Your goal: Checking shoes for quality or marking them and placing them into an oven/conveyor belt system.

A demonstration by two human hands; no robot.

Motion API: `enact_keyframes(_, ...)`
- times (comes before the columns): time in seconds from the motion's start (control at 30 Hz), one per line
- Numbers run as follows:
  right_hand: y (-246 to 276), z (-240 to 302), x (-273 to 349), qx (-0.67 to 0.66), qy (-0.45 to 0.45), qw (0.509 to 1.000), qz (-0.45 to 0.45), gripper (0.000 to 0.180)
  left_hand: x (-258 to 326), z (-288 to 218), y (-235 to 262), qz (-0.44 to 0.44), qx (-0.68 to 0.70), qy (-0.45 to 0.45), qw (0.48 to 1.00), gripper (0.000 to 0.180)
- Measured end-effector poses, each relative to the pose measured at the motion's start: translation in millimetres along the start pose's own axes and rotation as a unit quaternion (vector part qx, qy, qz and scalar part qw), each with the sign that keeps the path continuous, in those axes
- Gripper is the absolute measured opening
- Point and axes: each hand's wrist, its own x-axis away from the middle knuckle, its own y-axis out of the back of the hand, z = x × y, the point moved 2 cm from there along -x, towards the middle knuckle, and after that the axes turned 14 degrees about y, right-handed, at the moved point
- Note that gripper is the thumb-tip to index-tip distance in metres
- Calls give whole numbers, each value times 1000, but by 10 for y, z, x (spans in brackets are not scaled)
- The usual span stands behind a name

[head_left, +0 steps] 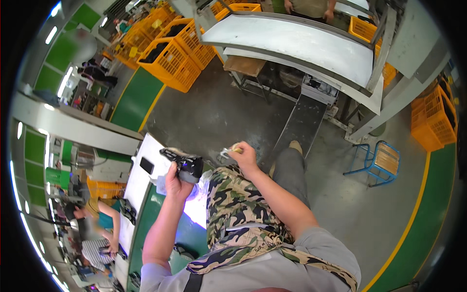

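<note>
My left hand [176, 185] grips a black shoe [190, 164] with a grey sole, raised over the bench edge at my left. The fingers wrap round the shoe and are partly hidden by it. In my right hand [246, 156], fingers closed, is a small tool [236, 147] with a yellowish handle and a pale end; its exact kind is too small to tell. The tool is held to the right of the shoe, apart from it, above my camouflage apron [238, 199].
At my left, a green work surface [158, 214] with a white ledge [138, 187] carries a black phone [146, 165]. Orange crates [172, 65] stand ahead. A white-topped table [292, 39] is at the far right, a blue-framed stool [384, 160] nearer. Other people work at left.
</note>
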Motion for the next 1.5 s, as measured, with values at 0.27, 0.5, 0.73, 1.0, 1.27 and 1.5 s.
enact_keyframes(0.27,775,-518,-183,76,-82,989,-101,20,-1613,-530,-1796,-115,-376,-41,919,37)
enact_keyframes(0.5,769,-473,-399,2,-116,987,-113,20,-3031,-752,-3492,-85,-675,-226,697,74)
enact_keyframes(0.73,737,-647,-378,-114,-140,976,-121,21,-3840,-351,-3918,-157,-821,-371,404,80)
enact_keyframes(1.0,742,-659,-434,-79,-121,984,-100,22,-3088,-133,-3187,-123,-782,-395,466,53)
enact_keyframes(1.27,952,-943,-405,-103,-198,971,-90,18,177,190,218,-208,-657,-257,677,42)
enact_keyframes(1.5,1016,-988,-237,-115,-276,953,-52,16,3019,926,3252,-678,-513,157,502,85)
